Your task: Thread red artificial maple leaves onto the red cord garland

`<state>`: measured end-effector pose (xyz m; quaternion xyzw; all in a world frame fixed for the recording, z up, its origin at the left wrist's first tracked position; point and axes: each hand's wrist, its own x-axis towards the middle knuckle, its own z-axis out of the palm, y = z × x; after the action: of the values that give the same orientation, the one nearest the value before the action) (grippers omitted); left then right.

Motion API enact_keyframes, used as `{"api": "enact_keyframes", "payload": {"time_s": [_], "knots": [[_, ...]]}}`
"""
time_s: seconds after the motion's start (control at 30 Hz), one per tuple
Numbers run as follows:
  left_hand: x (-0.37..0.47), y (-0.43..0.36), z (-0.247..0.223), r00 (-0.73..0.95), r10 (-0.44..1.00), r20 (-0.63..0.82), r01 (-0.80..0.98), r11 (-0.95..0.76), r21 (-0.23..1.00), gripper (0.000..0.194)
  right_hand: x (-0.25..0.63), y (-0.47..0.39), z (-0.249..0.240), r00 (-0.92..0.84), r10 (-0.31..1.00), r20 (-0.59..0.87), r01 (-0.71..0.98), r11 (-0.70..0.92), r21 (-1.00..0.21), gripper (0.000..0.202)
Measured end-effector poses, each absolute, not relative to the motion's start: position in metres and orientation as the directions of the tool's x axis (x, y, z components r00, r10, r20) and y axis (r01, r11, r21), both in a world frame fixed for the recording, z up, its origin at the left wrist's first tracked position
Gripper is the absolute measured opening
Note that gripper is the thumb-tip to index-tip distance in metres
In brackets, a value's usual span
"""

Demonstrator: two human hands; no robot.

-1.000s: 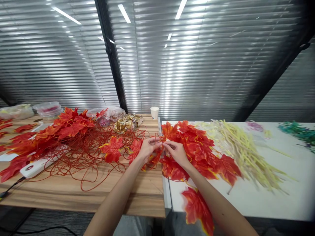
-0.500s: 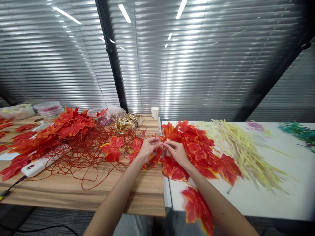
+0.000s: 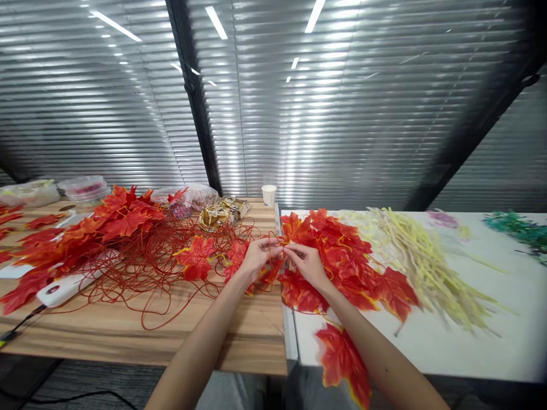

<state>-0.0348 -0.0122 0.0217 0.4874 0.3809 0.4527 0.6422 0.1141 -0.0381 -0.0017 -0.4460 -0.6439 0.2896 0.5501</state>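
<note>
My left hand and my right hand meet fingertip to fingertip above the seam between two tables. Both are closed in a pinch on thin red cord; the exact point they grip is too small to make out. A red artificial maple leaf hangs just under my left fingers. Left of that hand, more leaves are strung on the cord. Beside and beyond my right hand lies a heap of red maple leaves. One leaf dangles over the front edge, below my right forearm.
Tangled red cord covers the wooden table, next to a leaf pile and a white power strip. Gold wrappers and a paper cup stand behind. Pale yellow strands lie on the white table.
Almost nothing differs. Both hands keep the same pinch in the same place, and the dangling leaf has swung very slightly to the left.
</note>
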Motion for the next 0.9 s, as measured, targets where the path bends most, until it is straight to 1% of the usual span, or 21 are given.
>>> {"api": "enact_keyframes", "payload": {"time_s": [0.2, 0.43, 0.67, 0.9], "knots": [[-0.0361, -0.0111, 0.0198, 0.312, 0.949, -0.049, -0.190, 0.113, 0.975, 0.046, 0.1137, -0.0379, -0.0018, 0.012, 0.895, 0.446, 0.258, 0.428, -0.866, 0.024], [-0.0370, -0.0089, 0.0164, 0.321, 0.945, -0.064, -0.218, 0.140, 0.966, 0.049, 0.1140, -0.0386, -0.0009, 0.012, 0.893, 0.450, 0.260, 0.432, -0.863, 0.024], [-0.0371, -0.0077, 0.0155, 0.327, 0.943, -0.053, -0.267, 0.146, 0.953, 0.045, 0.1141, -0.0404, 0.0020, 0.001, 0.892, 0.452, 0.242, 0.438, -0.866, 0.026], [-0.0373, -0.0067, 0.0138, 0.323, 0.945, -0.058, -0.252, 0.145, 0.957, 0.046, 0.1144, -0.0392, -0.0018, 0.011, 0.899, 0.437, 0.241, 0.422, -0.874, 0.025]]}}
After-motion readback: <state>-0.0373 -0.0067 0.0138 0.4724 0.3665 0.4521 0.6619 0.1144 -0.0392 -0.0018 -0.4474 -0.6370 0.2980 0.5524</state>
